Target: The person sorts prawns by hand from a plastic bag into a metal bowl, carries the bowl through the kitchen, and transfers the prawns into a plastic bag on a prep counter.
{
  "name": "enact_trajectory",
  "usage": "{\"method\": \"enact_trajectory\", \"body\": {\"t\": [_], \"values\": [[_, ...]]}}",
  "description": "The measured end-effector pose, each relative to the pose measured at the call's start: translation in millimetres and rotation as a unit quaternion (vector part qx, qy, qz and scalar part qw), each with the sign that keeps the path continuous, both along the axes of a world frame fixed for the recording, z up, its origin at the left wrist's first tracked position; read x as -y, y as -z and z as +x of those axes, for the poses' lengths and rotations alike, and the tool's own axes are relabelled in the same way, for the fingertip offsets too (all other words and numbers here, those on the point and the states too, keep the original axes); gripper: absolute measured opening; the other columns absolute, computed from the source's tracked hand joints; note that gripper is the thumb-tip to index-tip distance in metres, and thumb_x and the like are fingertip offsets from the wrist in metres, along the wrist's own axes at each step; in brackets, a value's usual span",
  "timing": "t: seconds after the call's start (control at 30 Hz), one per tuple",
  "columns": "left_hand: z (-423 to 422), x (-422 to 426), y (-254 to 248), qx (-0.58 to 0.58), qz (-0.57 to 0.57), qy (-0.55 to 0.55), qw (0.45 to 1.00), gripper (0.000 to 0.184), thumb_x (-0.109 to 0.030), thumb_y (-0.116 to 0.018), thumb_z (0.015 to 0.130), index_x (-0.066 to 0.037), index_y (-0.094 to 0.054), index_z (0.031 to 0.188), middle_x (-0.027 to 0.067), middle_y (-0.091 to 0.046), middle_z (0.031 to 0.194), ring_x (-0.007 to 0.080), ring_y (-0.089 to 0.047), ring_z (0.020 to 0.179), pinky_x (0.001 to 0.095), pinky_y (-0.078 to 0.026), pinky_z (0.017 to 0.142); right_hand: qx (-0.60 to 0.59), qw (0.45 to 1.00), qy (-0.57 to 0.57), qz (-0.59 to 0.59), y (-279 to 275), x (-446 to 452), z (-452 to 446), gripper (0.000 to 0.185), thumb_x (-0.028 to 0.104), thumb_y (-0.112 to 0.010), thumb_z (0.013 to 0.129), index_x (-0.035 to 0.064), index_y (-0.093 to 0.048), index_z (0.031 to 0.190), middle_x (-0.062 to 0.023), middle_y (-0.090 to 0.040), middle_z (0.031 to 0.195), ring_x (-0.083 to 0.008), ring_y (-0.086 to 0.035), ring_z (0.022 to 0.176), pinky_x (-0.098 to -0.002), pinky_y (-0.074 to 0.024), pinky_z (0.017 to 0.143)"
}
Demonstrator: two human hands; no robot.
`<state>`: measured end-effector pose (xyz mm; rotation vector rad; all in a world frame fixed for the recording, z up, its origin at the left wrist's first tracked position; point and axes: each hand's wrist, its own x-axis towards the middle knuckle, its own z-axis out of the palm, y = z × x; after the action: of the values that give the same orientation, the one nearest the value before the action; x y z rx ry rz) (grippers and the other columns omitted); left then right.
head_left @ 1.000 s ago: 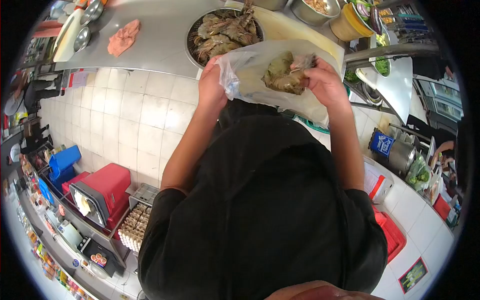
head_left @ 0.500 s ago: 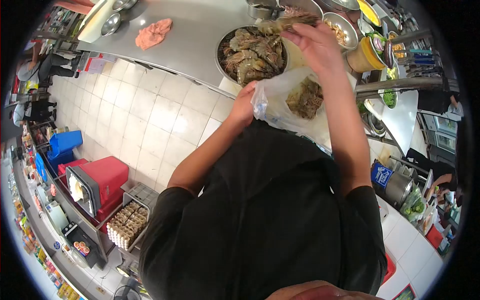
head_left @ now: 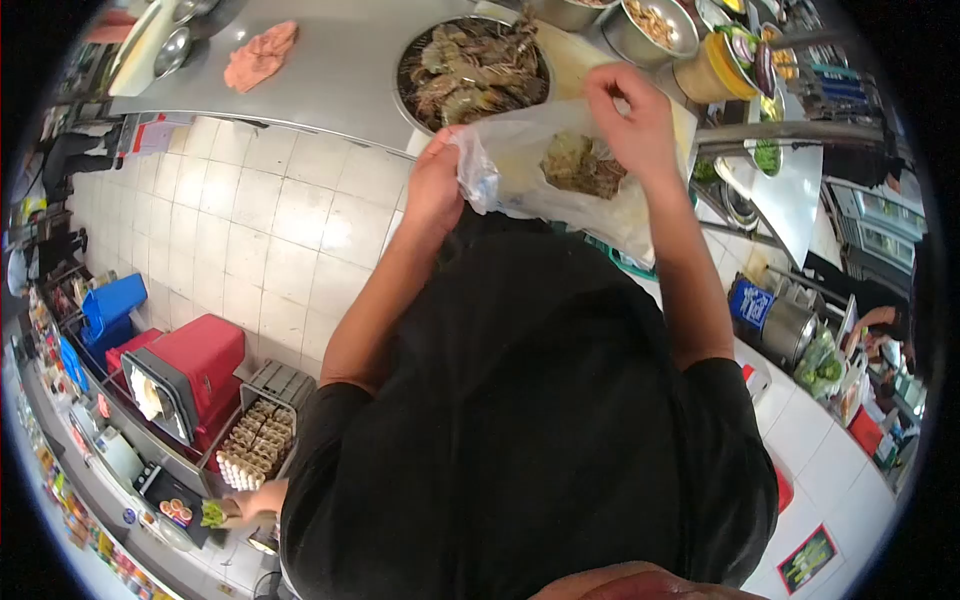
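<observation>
A clear plastic bag (head_left: 515, 150) is stretched between my hands, with a clump of raw prawns (head_left: 578, 165) lying inside. My left hand (head_left: 437, 185) is closed on the gathered left edge of the bag. At the upper right side of the bag, my right hand (head_left: 635, 120) has its thumb and fingers curled together in a pinch on the rim. Just beyond the bag stands a round metal colander (head_left: 402, 100) heaped with whole raw prawns (head_left: 470, 75). Under the bag, part of a pale cutting board (head_left: 575, 60) shows.
A pink cloth (head_left: 260, 58) lies on the steel counter (head_left: 340, 70). Metal bowls (head_left: 650, 35) and a yellow-rimmed tub (head_left: 715, 70) crowd the back right. At lower left, another person's hand (head_left: 265, 498) reaches in with something green, near egg trays (head_left: 258, 440).
My right hand has come down from above the colander to the bag's rim, and the prawn it held is gone from its fingers. Another person's hand has appeared at lower left.
</observation>
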<state>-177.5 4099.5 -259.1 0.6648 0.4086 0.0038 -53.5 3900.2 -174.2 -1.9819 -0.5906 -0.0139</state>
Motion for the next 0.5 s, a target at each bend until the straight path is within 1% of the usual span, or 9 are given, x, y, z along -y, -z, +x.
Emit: {"method": "enact_trajectory", "body": {"t": [0.03, 0.07, 0.13, 0.17, 0.23, 0.27, 0.37, 0.47, 0.5], "values": [[0, -1, -5, 0.003, 0.003, 0.003, 1.0, 0.021, -0.006, -0.038, 0.092, -0.001, -0.053, 0.105, 0.0085, -0.063, 0.096, 0.0164, -0.061, 0.085, 0.0295, -0.049, 0.078, -0.06, 0.998, -0.033, 0.016, -6, 15, -12, 0.015, 0.014, -0.067, 0.078, 0.0044, -0.066, 0.089, -0.0076, -0.066, 0.08, -0.0242, -0.061, 0.072, -0.0334, -0.0491, 0.073], [2, -1, -12, 0.009, 0.007, 0.007, 1.0, 0.022, -0.006, -0.037, 0.092, -0.001, -0.052, 0.107, 0.01, -0.062, 0.098, 0.0183, -0.061, 0.088, 0.0315, -0.05, 0.079, -0.142, 0.982, -0.075, -0.101, -8, 25, -21, 0.013, 0.012, -0.062, 0.079, 0.0037, -0.066, 0.088, -0.0112, -0.066, 0.083, -0.0294, -0.062, 0.074, -0.0383, -0.0497, 0.073], [4, -1, -19, 0.022, 0.032, 0.04, 0.998, 0.027, -0.005, -0.035, 0.091, 0.001, -0.051, 0.112, 0.0127, -0.061, 0.104, 0.0206, -0.061, 0.093, 0.0342, -0.049, 0.084, -0.043, 0.97, -0.082, -0.227, 36, 40, -27, 0.015, 0.012, -0.059, 0.077, 0.0041, -0.066, 0.088, -0.0131, -0.066, 0.084, -0.0318, -0.063, 0.076, -0.0414, -0.0496, 0.072], [5, 2, -26, 0.022, 0.029, 0.046, 0.998, 0.025, -0.004, -0.036, 0.09, 0.0, -0.052, 0.11, 0.0112, -0.062, 0.101, 0.0187, -0.061, 0.09, 0.0321, -0.049, 0.082, 0.007, 0.954, -0.085, -0.289, 62, 46, -30, 0.016, 0.012, -0.058, 0.076, 0.0043, -0.066, 0.088, -0.0141, -0.066, 0.085, -0.0331, -0.063, 0.078, -0.0429, -0.0496, 0.072], [5, 9, -45, 0.02, 0.024, 0.052, 0.998, 0.022, -0.001, -0.039, 0.089, 0.0, -0.053, 0.105, 0.0084, -0.063, 0.096, 0.015, -0.061, 0.085, 0.0279, -0.049, 0.079, 0.059, 0.94, -0.126, -0.312, 95, 50, -36, 0.019, 0.012, -0.056, 0.073, 0.0045, -0.066, 0.088, -0.016, -0.065, 0.087, -0.0353, -0.062, 0.081, -0.0451, -0.0491, 0.072], [5, 10, -46, 0.028, 0.029, 0.06, 0.997, 0.022, -0.001, -0.039, 0.089, 0.0, -0.053, 0.106, 0.0088, -0.063, 0.098, 0.0153, -0.061, 0.087, 0.0282, -0.049, 0.08, 0.085, 0.932, -0.147, -0.321, 107, 51, -39, 0.021, 0.012, -0.055, 0.072, 0.0047, -0.066, 0.088, -0.0169, -0.065, 0.088, -0.0364, -0.061, 0.082, -0.0462, -0.0489, 0.073], [7, 10, -50, 0.021, 0.051, 0.068, 0.996, 0.022, -0.002, -0.039, 0.09, 0.001, -0.053, 0.107, 0.0091, -0.063, 0.098, 0.0159, -0.061, 0.088, 0.0291, -0.049, 0.081, 0.076, 0.91, -0.136, -0.383, 114, 48, -46, 0.023, 0.013, -0.057, 0.07, 0.0073, -0.066, 0.091, -0.0177, -0.064, 0.088, -0.0361, -0.061, 0.083, -0.0456, -0.0491, 0.073], [10, 9, -44, 0.019, 0.055, 0.051, 0.997, 0.023, -0.003, -0.039, 0.091, 0.001, -0.053, 0.109, 0.0095, -0.063, 0.099, 0.0167, -0.061, 0.089, 0.0302, -0.049, 0.082, -0.013, 0.931, -0.102, -0.351, 104, 55, -39, 0.022, 0.016, -0.058, 0.073, 0.0091, -0.066, 0.093, -0.0173, -0.064, 0.09, -0.0347, -0.062, 0.084, -0.0444, -0.0496, 0.074], [10, 8, -44, 0.019, 0.055, 0.051, 0.997, 0.023, -0.003, -0.039, 0.091, 0.001, -0.053, 0.109, 0.0096, -0.063, 0.099, 0.0168, -0.061, 0.089, 0.0303, -0.049, 0.082, -0.085, 0.94, -0.061, -0.324, 104, 58, -33, 0.022, 0.019, -0.059, 0.074, 0.0094, -0.066, 0.093, -0.0169, -0.065, 0.091, -0.0344, -0.062, 0.084, -0.0438, -0.0499, 0.074]]}}
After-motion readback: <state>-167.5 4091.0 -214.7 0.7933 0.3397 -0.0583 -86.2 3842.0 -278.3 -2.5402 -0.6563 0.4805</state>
